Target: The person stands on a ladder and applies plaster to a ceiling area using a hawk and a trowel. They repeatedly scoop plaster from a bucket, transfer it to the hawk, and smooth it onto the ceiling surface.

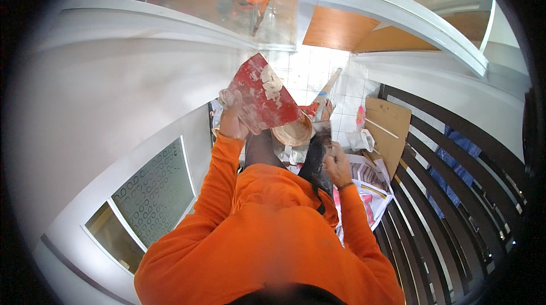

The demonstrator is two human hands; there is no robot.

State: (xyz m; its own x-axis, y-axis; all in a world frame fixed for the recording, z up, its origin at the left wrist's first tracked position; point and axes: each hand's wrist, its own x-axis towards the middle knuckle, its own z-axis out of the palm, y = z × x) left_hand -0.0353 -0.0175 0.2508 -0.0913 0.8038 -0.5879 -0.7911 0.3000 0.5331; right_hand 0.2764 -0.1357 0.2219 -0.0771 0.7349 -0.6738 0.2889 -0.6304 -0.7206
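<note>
My left hand (pixel 232 125) is closed on the left edge of a red board (pixel 259 97), tilted up in front of me. Pale putty smears its face, with a thicker patch (pixel 272 84) near the upper right. My right hand (pixel 337 164) is closed by my right thigh. From its fist rises a flat greyish blade (pixel 322 126), which looks like a putty knife; the handle is hidden by the fingers. Between board and blade, a round bucket (pixel 293 133) with a tan-coated inside stands low by my legs.
A white wall (pixel 131 77) with a patterned window (pixel 153 191) runs along the left. Dark slats (pixel 455 191) line the right. Cardboard (pixel 388 129) and a printed sack (pixel 369 185) lie beside me. A long strip (pixel 330 84) rests on the white tiles (pixel 318 66). Glass panels stand ahead.
</note>
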